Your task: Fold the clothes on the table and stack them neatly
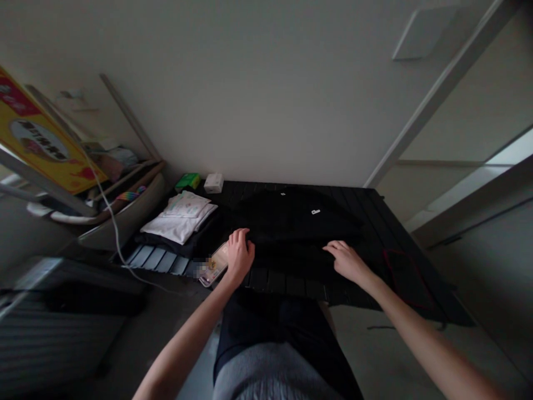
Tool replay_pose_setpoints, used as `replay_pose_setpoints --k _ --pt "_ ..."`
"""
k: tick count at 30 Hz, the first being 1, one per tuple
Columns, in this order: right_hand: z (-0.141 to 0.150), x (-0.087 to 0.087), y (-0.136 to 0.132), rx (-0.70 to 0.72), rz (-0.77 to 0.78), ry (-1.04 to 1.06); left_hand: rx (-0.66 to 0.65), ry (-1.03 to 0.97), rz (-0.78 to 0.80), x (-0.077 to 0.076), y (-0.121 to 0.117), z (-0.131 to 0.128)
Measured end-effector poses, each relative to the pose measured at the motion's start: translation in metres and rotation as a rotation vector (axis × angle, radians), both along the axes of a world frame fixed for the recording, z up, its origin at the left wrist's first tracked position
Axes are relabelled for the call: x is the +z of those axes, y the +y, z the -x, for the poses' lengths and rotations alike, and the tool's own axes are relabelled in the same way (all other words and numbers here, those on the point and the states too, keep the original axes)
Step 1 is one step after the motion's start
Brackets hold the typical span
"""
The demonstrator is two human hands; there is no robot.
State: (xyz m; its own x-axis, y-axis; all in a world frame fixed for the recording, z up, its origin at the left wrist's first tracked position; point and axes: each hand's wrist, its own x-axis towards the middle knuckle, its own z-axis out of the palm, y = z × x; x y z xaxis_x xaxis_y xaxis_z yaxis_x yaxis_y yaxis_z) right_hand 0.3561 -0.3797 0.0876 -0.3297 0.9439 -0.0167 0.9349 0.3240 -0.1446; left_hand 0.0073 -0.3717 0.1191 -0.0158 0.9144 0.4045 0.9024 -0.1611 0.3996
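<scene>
A black garment [291, 219] with small white marks lies spread on the black slatted table [287, 283], and its outline partly melts into the dark top. My left hand [240, 254] is at its near left side, fingers curled round the dark cloth. At the near right, my right hand [345, 261] pinches the same garment between thumb and fingers. Just beside the left hand lies a phone [214, 265] near the table's front edge, partly covered by that hand.
Folded white clothes [179, 219] rest on dark folded ones at the table's left. Behind them stand a green box [188, 180] and a white box [214, 183]. A white cable [114, 228] hangs past the left end. A red-edged dark item [406, 278] lies right.
</scene>
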Motion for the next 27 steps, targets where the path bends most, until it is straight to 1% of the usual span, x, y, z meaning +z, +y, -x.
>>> replay_pose_setpoints --k 1,3,4,5,6,7,9,10,12,14,15,16,17,18,19,20,21,22,24,25,27 --pt "0.013 -0.003 0.0 0.071 0.044 0.083 -0.099 -0.012 -0.004 -0.001 0.0 -0.008" --pt "0.04 -0.01 -0.003 0.175 0.111 0.185 -0.343 0.026 0.056 -0.007 0.001 -0.022" --pt "0.051 -0.015 -0.006 0.186 0.124 0.2 -0.453 0.077 0.108 -0.011 0.003 -0.027" --pt "0.062 -0.019 -0.009 0.17 0.127 0.201 -0.538 0.141 0.165 -0.015 0.005 -0.032" --pt "0.07 -0.022 -0.013 0.139 0.127 0.197 -0.584 0.208 0.218 -0.02 0.007 -0.036" --pt "0.076 -0.024 -0.015 0.109 0.132 0.194 -0.596 0.273 0.262 -0.023 0.008 -0.039" --pt "0.08 -0.024 -0.02 0.107 0.159 0.205 -0.581 0.384 0.32 -0.026 0.009 -0.042" --pt "0.079 -0.022 -0.022 0.134 0.171 0.214 -0.586 0.423 0.331 -0.024 0.007 -0.042" --pt "0.071 -0.013 -0.025 0.186 0.176 0.23 -0.642 0.451 0.344 -0.015 -0.001 -0.04" --pt "0.059 -0.001 -0.029 0.207 0.21 0.256 -0.768 0.392 0.422 -0.002 -0.013 -0.036" --pt "0.052 0.005 -0.032 0.227 0.266 0.269 -0.854 0.325 0.503 0.004 -0.019 -0.033" --pt "0.047 0.01 -0.033 0.257 0.355 0.281 -0.947 0.24 0.608 0.01 -0.025 -0.03" --pt "0.041 0.015 -0.034 0.29 0.469 0.295 -1.03 0.146 0.719 0.013 -0.029 -0.027" --pt "0.037 0.019 -0.034 0.314 0.582 0.316 -1.083 0.053 0.809 0.015 -0.031 -0.025" --pt "0.034 0.022 -0.032 0.318 0.659 0.349 -1.086 -0.033 0.846 0.015 -0.03 -0.023" --pt "0.031 0.023 -0.027 0.299 0.675 0.396 -1.033 -0.107 0.821 0.013 -0.026 -0.022" --pt "0.03 0.023 -0.021 0.262 0.625 0.452 -0.937 -0.165 0.744 0.01 -0.019 -0.022" --pt "0.029 0.02 -0.012 0.215 0.518 0.506 -0.812 -0.205 0.636 0.004 -0.01 -0.022" --pt "0.03 0.01 0.01 0.105 0.228 0.572 -0.535 -0.219 0.436 -0.01 0.014 -0.023" --pt "0.031 0.003 0.022 0.046 0.097 0.574 -0.395 -0.188 0.385 -0.018 0.026 -0.025" --pt "0.034 -0.017 0.045 -0.052 -0.078 0.524 -0.132 -0.073 0.371 -0.036 0.051 -0.028"
